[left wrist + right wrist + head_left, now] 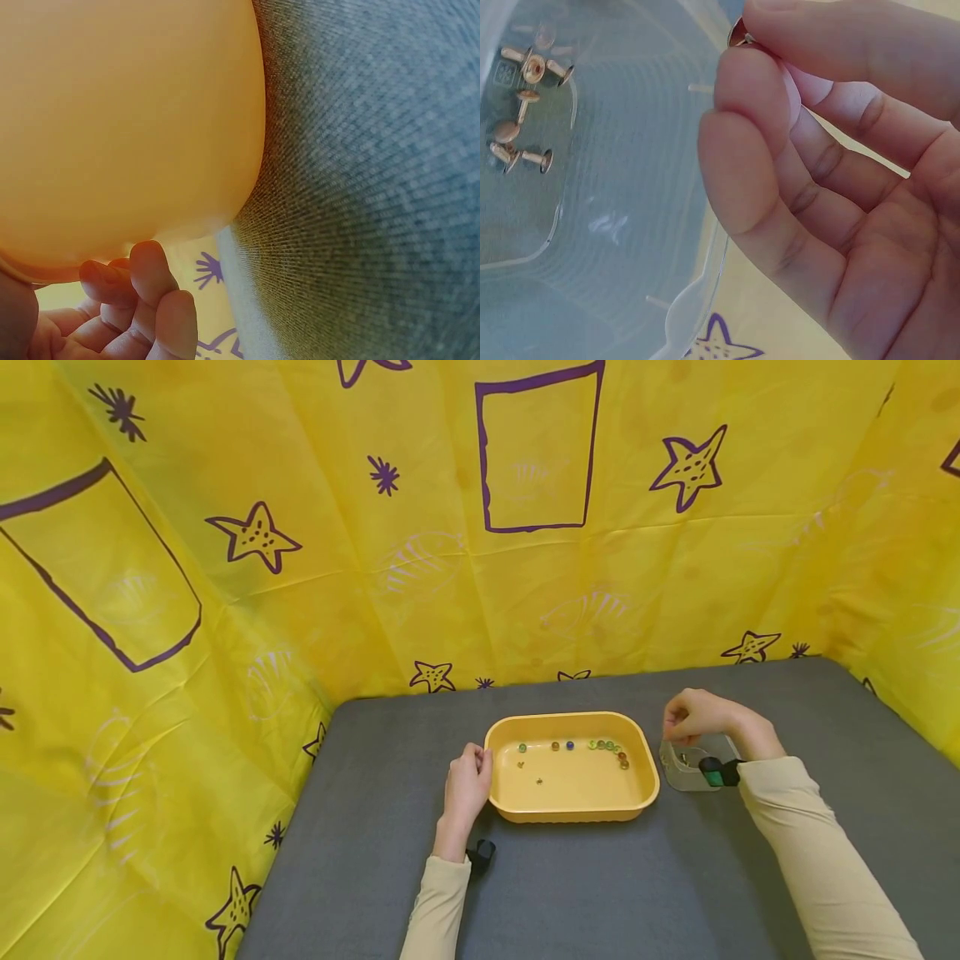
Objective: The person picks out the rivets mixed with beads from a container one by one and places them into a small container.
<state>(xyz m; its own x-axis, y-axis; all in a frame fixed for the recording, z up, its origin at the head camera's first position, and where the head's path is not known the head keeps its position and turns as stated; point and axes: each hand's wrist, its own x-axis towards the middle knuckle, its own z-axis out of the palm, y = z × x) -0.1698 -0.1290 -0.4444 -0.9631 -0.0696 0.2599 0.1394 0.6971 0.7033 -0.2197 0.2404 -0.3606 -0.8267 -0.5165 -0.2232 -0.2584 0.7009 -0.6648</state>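
My left hand (pixel 467 785) grips the left rim of a yellow plastic tray (pixel 577 816); in the left wrist view its fingertips (pixel 150 270) lie against the tray's outer wall. Inside the tray are several glass marbles, among them a blue marble (pixel 570 746) and a green marble (pixel 522 748), plus two tiny metal pieces, one a small gold-coloured piece (pixel 539 782). My right hand (pixel 705 714) is above a clear plastic container (pixel 693 783), pinching a small copper-coloured rivet (pixel 739 34) between thumb and forefinger. Several similar rivets (pixel 534 69) lie on the container's floor.
Both containers stand side by side on a grey cloth-covered table (pixel 585 893), the clear one right of the tray. A yellow patterned curtain (pixel 450 568) encloses the table's back and sides. Each wrist wears a black strap.
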